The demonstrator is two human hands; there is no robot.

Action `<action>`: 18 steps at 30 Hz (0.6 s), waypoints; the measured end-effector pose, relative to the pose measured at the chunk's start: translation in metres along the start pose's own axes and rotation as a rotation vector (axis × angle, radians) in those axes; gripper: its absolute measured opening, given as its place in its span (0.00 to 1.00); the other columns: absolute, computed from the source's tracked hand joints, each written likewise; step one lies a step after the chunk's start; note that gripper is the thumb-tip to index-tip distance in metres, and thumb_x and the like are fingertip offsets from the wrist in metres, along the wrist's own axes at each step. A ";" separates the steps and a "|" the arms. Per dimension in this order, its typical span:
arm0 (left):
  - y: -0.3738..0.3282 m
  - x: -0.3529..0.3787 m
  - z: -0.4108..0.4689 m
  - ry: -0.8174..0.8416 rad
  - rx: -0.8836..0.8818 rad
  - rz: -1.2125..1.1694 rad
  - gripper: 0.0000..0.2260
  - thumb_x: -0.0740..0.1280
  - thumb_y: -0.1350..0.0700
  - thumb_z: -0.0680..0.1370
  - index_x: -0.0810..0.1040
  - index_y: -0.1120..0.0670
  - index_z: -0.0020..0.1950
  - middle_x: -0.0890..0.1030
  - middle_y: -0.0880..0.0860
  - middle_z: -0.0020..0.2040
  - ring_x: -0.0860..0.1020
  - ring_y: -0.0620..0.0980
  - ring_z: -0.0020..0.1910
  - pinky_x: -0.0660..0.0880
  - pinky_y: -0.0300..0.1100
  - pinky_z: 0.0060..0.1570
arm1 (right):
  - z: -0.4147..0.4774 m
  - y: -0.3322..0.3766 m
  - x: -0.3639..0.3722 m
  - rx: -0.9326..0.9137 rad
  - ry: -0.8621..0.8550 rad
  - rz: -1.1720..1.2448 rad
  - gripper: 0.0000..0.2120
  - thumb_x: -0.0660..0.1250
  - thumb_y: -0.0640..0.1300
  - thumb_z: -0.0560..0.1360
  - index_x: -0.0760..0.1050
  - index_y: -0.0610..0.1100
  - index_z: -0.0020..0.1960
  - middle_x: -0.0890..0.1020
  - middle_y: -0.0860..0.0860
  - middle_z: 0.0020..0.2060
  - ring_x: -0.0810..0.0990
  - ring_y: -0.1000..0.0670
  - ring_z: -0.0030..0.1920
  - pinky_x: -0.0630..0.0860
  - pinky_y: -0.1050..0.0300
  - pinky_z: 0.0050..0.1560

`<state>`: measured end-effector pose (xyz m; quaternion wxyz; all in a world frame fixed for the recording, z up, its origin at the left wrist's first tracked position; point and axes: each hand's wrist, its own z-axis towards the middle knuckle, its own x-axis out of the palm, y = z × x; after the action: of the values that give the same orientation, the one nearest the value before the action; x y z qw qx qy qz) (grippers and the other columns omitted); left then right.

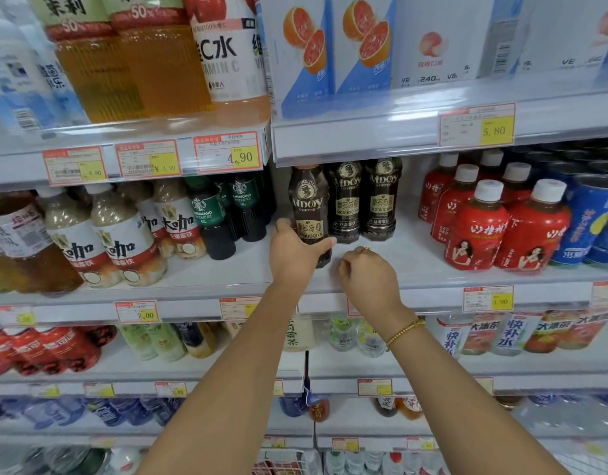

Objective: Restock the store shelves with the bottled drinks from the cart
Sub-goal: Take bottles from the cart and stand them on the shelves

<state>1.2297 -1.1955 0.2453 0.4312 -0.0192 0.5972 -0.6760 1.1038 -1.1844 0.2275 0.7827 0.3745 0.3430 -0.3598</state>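
Head view, facing drink shelves. The left hand (295, 257) wraps the lower half of a dark coffee bottle (307, 200), which stands upright on the middle shelf (415, 265), just left of two matching bottles (345, 204). The right hand (367, 275) hovers just right of its base, fingers curled, apparently empty. Best to slide the bottle back level with its neighbours (label forward), keeping it upright.

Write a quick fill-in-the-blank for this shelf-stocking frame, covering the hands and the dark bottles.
1. The left hand grips a dark bottle labelled MDOY ____.
2. To that bottle's right stand ____ matching bottles.
3. The gold bracelet sits on the ____ wrist.
Missing words: coffee; two; right.
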 end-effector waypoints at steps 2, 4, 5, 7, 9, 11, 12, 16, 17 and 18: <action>-0.001 0.003 0.000 -0.030 -0.010 0.006 0.33 0.78 0.46 0.62 0.68 0.59 0.58 0.73 0.56 0.57 0.75 0.55 0.54 0.76 0.51 0.51 | 0.000 0.000 0.000 -0.001 -0.009 0.008 0.13 0.57 0.41 0.77 0.78 0.36 0.48 0.80 0.40 0.46 0.78 0.40 0.46 0.63 0.57 0.38; -0.003 0.006 0.000 -0.048 -0.014 0.012 0.34 0.78 0.45 0.62 0.67 0.59 0.58 0.73 0.56 0.57 0.74 0.56 0.57 0.76 0.52 0.52 | -0.001 0.000 0.000 -0.004 -0.012 0.004 0.13 0.57 0.41 0.76 0.78 0.36 0.47 0.80 0.40 0.45 0.78 0.40 0.46 0.63 0.57 0.38; -0.003 0.008 0.001 -0.054 -0.018 0.020 0.34 0.78 0.46 0.63 0.67 0.60 0.59 0.73 0.57 0.58 0.73 0.56 0.58 0.75 0.52 0.52 | -0.001 0.000 0.000 -0.006 -0.012 0.004 0.13 0.57 0.41 0.76 0.78 0.36 0.47 0.80 0.40 0.45 0.78 0.40 0.46 0.63 0.57 0.38; -0.004 0.010 0.001 -0.064 -0.020 0.033 0.34 0.78 0.46 0.63 0.67 0.61 0.59 0.73 0.58 0.58 0.72 0.57 0.59 0.74 0.50 0.53 | 0.000 -0.002 0.000 -0.012 -0.007 0.010 0.13 0.57 0.42 0.76 0.78 0.36 0.46 0.80 0.40 0.45 0.78 0.41 0.46 0.63 0.57 0.38; -0.005 0.010 0.001 -0.070 -0.025 0.029 0.34 0.78 0.46 0.63 0.67 0.61 0.59 0.73 0.58 0.58 0.72 0.57 0.59 0.74 0.50 0.54 | 0.001 -0.003 0.001 -0.011 0.005 0.014 0.13 0.57 0.42 0.76 0.79 0.36 0.46 0.80 0.40 0.45 0.78 0.40 0.46 0.63 0.57 0.38; -0.005 0.010 0.000 -0.068 -0.028 0.015 0.35 0.78 0.46 0.63 0.67 0.61 0.59 0.73 0.58 0.58 0.72 0.57 0.59 0.74 0.51 0.55 | 0.002 -0.004 0.001 -0.011 0.020 0.024 0.13 0.57 0.42 0.76 0.79 0.36 0.46 0.80 0.39 0.45 0.78 0.40 0.46 0.63 0.57 0.39; -0.005 0.009 0.001 -0.065 -0.031 0.010 0.35 0.78 0.46 0.62 0.67 0.61 0.59 0.73 0.58 0.58 0.72 0.57 0.59 0.74 0.51 0.55 | 0.002 -0.004 0.001 -0.010 0.033 0.031 0.13 0.57 0.42 0.76 0.79 0.36 0.46 0.79 0.39 0.45 0.77 0.40 0.46 0.63 0.57 0.39; -0.004 0.001 -0.003 -0.005 -0.028 -0.022 0.36 0.78 0.44 0.62 0.66 0.62 0.59 0.72 0.58 0.59 0.72 0.56 0.60 0.73 0.48 0.56 | 0.002 -0.004 -0.003 0.034 0.075 0.112 0.12 0.59 0.41 0.76 0.79 0.37 0.49 0.79 0.39 0.46 0.76 0.41 0.48 0.63 0.58 0.42; -0.003 -0.007 -0.007 0.021 -0.012 -0.038 0.36 0.77 0.43 0.63 0.66 0.61 0.60 0.71 0.57 0.60 0.72 0.54 0.59 0.73 0.46 0.56 | -0.002 -0.003 -0.005 0.039 0.049 0.162 0.11 0.60 0.40 0.76 0.79 0.37 0.49 0.79 0.40 0.46 0.76 0.41 0.48 0.64 0.59 0.43; -0.001 -0.016 -0.014 0.031 0.013 -0.062 0.34 0.76 0.43 0.65 0.67 0.60 0.61 0.71 0.56 0.59 0.72 0.52 0.58 0.73 0.44 0.55 | -0.008 0.000 -0.007 0.028 -0.002 0.219 0.09 0.61 0.39 0.75 0.79 0.38 0.48 0.79 0.41 0.46 0.76 0.42 0.48 0.64 0.59 0.43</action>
<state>1.2320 -1.1750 0.2499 0.4009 -0.0244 0.5984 -0.6933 1.0980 -1.1760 0.2292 0.8125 0.4201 0.2941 -0.2774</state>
